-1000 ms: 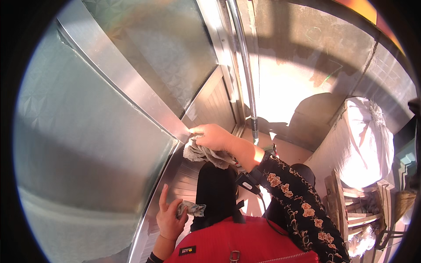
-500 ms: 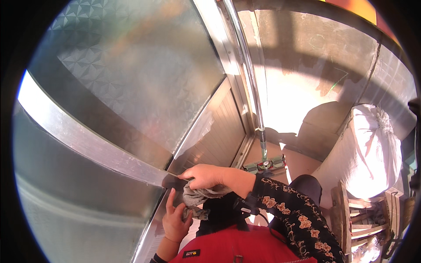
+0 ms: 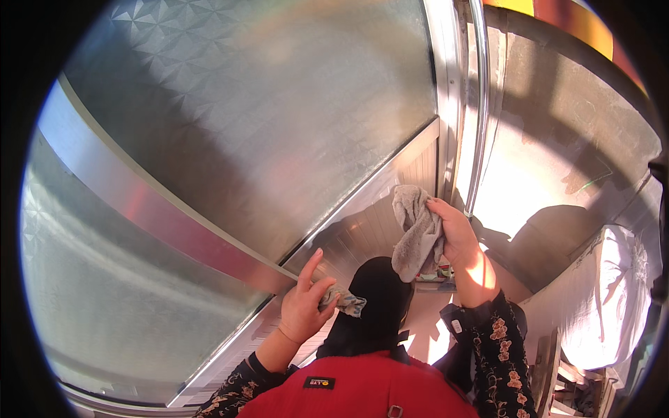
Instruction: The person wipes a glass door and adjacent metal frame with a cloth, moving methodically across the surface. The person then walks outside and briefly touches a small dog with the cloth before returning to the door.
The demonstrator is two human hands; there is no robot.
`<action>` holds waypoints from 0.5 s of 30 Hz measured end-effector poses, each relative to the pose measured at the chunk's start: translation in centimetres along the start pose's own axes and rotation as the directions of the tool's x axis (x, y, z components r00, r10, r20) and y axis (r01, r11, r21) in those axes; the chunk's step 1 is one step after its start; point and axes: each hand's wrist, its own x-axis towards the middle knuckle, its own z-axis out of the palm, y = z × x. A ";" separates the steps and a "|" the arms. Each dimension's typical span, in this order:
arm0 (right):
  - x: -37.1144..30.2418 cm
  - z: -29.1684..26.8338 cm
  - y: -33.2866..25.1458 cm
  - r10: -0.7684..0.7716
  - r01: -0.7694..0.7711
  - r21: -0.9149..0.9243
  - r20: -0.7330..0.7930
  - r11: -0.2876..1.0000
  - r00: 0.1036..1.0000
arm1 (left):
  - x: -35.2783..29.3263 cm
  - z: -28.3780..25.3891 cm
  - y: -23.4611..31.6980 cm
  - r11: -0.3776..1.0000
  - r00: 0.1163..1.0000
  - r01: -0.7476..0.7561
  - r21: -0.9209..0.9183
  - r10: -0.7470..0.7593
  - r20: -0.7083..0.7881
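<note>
fingers of right hand closed on cloth; left hand curled round rag, forefinger extended; cloth best folded flat

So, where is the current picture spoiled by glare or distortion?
Head view: sunlight washes out parts of the concrete and white sack; head view: a bright patch marks the wrist of the right hand; head view: the fisheye bends the metal crossbar.

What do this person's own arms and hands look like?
The left hand and right hand are bare, with no gloves. The left sleeve and right sleeve are black, with peach-coloured flowers and thin vines; both end above the wrist.
</note>
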 end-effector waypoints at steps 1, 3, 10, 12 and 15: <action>-0.3 -0.6 0.1 0.016 -0.018 0.043 0.045 0.999 0.999 | 0.6 0.0 0.1 1.000 1.000 0.012 -0.013 -0.012 0.005; -0.8 -1.5 0.7 0.058 -0.050 0.098 -0.077 0.994 0.995 | 2.0 0.1 0.4 0.998 0.999 -0.037 -0.044 0.038 0.003; -2.4 -4.0 1.7 -0.005 0.032 0.191 -0.138 0.981 0.990 | 5.8 2.6 1.7 0.910 0.984 0.040 -0.413 0.036 0.174; -2.5 -4.2 1.6 -0.028 0.053 0.243 -0.106 0.969 0.994 | 7.2 4.0 1.8 0.843 0.950 0.113 -0.526 0.063 0.306; -3.0 -4.0 1.6 -0.135 0.161 0.293 -0.108 0.942 0.985 | 8.6 6.4 2.6 0.829 0.873 0.092 -0.551 0.199 0.445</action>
